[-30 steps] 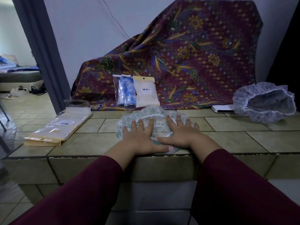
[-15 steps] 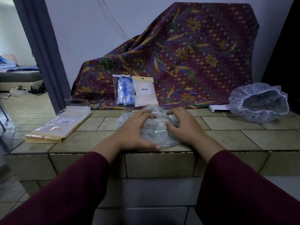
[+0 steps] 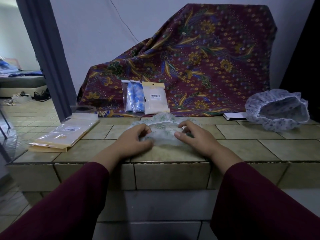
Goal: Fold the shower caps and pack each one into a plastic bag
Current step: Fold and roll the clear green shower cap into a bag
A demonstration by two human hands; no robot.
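Green-print shower cap (image 3: 162,132) lies on the tiled surface (image 3: 259,149) near the front edge, centre. Left hand (image 3: 133,141) pinches its left side, fingers curled on the plastic; right hand (image 3: 195,137) pinches the right side, thumb and fingers closed on the edge. Both grips are clamped on the cap, looks like mid-fold with the sides being gathered inward

Risks, judged from here:
- thin slippery plastic, so the fold may spring open if either pinch loosens; the elastic rim at the far side is ruffled and will push back
- cap sits close to the surface's near edge, so a pull toward the body could drag it off onto the floor
- uneven gather from left and right gives a lumpy bundle, probably too wide for a bag mouth

Stack of empty plastic bags (image 3: 64,134) lies well apart to the left, so one hand must let go to reach it and the fold may unravel then. Two packed bags (image 3: 145,97) stand propped against the batik cloth (image 3: 199,63) at the far side. Second shower cap (image 3: 278,111), blue print, sits unfolded far right, beside a flat white item (image 3: 233,116)
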